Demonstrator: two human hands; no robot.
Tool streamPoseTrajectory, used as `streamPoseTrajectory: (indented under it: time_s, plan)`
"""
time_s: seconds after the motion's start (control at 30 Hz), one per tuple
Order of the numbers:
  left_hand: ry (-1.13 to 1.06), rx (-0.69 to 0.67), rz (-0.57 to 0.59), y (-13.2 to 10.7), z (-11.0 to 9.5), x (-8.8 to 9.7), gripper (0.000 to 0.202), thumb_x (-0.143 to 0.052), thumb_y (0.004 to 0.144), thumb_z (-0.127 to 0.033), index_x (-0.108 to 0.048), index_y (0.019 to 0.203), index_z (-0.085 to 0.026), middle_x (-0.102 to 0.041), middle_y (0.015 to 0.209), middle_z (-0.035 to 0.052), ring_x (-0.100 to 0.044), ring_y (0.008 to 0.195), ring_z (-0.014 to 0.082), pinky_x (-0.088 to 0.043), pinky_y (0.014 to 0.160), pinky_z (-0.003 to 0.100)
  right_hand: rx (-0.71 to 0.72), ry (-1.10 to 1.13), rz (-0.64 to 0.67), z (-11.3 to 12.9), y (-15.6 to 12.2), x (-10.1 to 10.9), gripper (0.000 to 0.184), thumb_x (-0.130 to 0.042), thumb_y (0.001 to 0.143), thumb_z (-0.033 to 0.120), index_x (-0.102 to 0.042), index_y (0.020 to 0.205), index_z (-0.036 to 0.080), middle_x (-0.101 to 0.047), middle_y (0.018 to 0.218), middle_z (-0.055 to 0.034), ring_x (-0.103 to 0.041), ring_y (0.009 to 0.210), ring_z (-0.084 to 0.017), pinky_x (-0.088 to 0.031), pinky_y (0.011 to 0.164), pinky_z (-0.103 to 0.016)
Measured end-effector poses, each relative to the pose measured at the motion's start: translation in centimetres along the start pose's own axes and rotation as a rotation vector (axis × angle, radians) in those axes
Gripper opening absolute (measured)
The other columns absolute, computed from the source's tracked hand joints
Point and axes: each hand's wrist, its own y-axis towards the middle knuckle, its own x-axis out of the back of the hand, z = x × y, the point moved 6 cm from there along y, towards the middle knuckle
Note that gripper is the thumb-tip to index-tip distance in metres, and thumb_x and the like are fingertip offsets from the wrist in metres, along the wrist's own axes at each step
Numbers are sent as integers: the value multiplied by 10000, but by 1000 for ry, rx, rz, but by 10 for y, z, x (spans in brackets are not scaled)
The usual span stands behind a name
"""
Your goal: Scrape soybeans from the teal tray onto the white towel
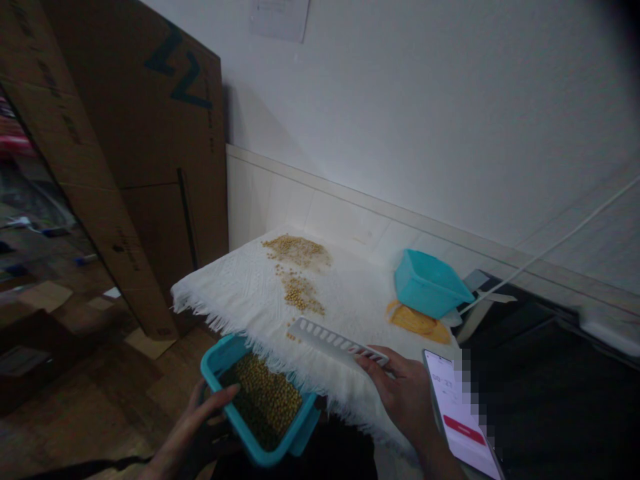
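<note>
My left hand (193, 430) grips a teal plastic tub (220, 360) full of yellowish beans (263, 400), held just below the near edge of a white fringed cloth (240, 287). My right hand (403, 390) holds the end of a long white slotted scraper (330, 340) that lies on the cloth, its far end beside a few stray beans. More beans are scattered and heaped (297, 267) further back on the cloth.
A second teal tub (427, 283) stands tilted at the back right, with a yellow flat thing (417, 321) under it. A phone with a lit screen (460, 417) lies beside my right wrist. Large cardboard boxes (130, 133) lean at the left. A white cable crosses the wall.
</note>
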Motion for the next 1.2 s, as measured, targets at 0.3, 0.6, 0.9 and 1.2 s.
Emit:
streamPoseTrajectory:
  time_s: [0.3, 0.6, 0.9, 1.2]
  plan:
    - [-13, 51, -47, 12, 5, 7, 904, -918, 795, -428, -475, 1581, -366, -818, 1154, 125, -842, 944, 374, -688, 787, 486, 106, -71, 10, 13, -4, 2, 287, -733, 972, 436, -893, 794, 276, -851, 703, -7, -814, 560, -194, -605, 555, -199]
    - [-12, 69, -66, 17, 8, 9, 972, -957, 749, -429, -467, 1589, -406, -822, 1149, 116, -843, 930, 355, -685, 853, 528, 2, -93, -165, -24, 17, -7, 318, -728, 935, 452, -895, 864, 191, -847, 701, -60, -789, 540, -213, -574, 508, -227]
    - [-12, 56, -46, 16, 7, 9, 1009, -962, 736, -445, -452, 1604, -390, -810, 1170, 119, -839, 944, 363, -684, 836, 508, -7, -67, -88, -21, 20, -13, 321, -736, 945, 457, -885, 865, 184, -836, 683, -52, -782, 542, -206, -571, 524, -226]
    - [-14, 58, -45, 11, 5, 5, 947, -912, 806, -446, -426, 1617, -390, -800, 1169, 106, -838, 937, 353, -681, 779, 458, -10, -46, -76, -20, 22, -15, 300, -727, 941, 432, -888, 857, 193, -840, 695, -48, -788, 557, -205, -574, 535, -225]
